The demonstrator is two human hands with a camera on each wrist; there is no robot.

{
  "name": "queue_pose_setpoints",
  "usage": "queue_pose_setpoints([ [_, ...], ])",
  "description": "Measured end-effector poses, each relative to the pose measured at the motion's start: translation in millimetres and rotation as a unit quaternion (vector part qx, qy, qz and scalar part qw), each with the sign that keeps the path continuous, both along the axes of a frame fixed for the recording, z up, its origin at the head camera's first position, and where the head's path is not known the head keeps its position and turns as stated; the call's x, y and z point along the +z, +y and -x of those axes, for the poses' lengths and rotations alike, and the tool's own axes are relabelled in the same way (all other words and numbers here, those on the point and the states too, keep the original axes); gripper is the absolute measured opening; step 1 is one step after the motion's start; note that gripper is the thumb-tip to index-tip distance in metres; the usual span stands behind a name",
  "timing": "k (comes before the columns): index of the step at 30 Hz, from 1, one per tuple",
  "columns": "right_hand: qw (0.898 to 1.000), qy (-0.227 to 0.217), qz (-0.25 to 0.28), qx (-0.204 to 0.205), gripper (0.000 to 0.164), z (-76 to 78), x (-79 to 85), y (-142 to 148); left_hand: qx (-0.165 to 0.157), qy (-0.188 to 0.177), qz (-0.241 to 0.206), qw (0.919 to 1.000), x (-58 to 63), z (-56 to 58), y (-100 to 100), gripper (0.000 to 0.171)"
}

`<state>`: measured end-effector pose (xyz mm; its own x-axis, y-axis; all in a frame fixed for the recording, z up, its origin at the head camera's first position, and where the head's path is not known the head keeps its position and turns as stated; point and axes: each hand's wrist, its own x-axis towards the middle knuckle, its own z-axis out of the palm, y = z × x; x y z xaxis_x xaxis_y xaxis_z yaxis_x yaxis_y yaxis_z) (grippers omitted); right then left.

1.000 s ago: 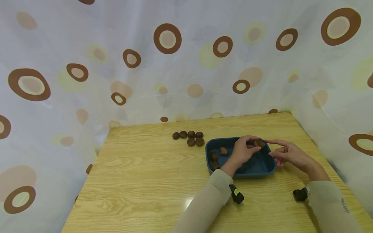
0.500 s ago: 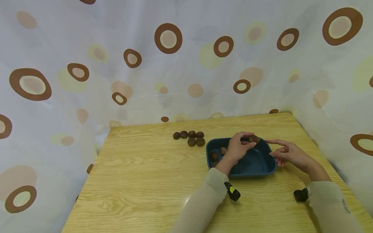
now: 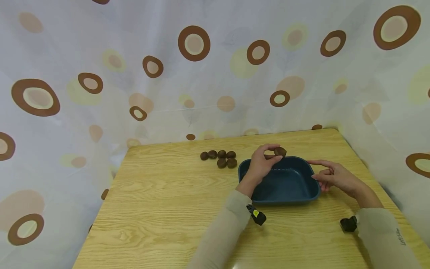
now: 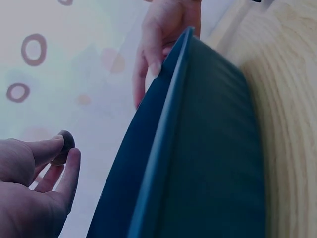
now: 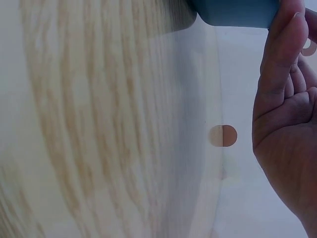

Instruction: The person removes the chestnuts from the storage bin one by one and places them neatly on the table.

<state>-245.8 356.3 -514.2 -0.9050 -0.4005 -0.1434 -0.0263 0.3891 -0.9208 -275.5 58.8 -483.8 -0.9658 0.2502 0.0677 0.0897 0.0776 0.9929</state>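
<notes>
My left hand [image 3: 261, 163] pinches a brown chestnut [image 3: 280, 152] between thumb and fingertips, over the back rim of a dark blue rectangular tub [image 3: 285, 201]. In the left wrist view the same chestnut [image 4: 65, 144] sits at the fingertips, apart from the tub wall [image 4: 213, 139]. At the tub's right end, my right hand [image 3: 339, 179] touches the rim with a straight index finger and the thumb, the other fingers folded beneath. Left of the tub, several chestnuts [image 3: 221, 154] lie on the table in a group. The tub's left inside is hidden behind my left hand.
The wood-grain table [image 3: 161, 209] bears everything. A patterned curtain [image 3: 215, 74] rises behind its back edge and along both sides. A small black device [image 3: 256, 215] is strapped to the left wrist, another black device [image 3: 348, 224] to the right.
My left hand has lifted the chestnut from the tub's back right corner and carried it leftward and back, over the rim. The right hand has stayed at the tub's end.
</notes>
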Motion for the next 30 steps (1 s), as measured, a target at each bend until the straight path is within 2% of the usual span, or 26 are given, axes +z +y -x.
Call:
queue_pose_setpoints([
  [7,1.0,0.001,-0.006,0.006,0.065,0.6,0.0,0.9,0.02,0.001,-0.004,0.9998,4.9,3.7,-23.4,0.035],
  [12,1.0,0.003,-0.007,0.008,0.064,1.0,-1.5,1.4,0.02,0.006,-0.022,0.9995,4.9,7.0,-42.6,0.035],
  [16,1.0,0.006,-0.006,0.006,0.064,1.3,-0.7,1.6,0.03,-0.006,-0.029,0.9991,3.2,10.1,-58.0,0.036],
  [23,1.0,0.003,-0.003,0.002,0.064,0.1,1.4,0.4,0.058,-0.015,-0.028,0.9979,-4.5,14.3,-86.2,0.039],
  [30,1.0,0.006,-0.008,0.001,0.064,-0.3,1.5,-1.9,0.086,-0.025,-0.033,0.9955,-18.1,16.4,-119.4,0.04],
])
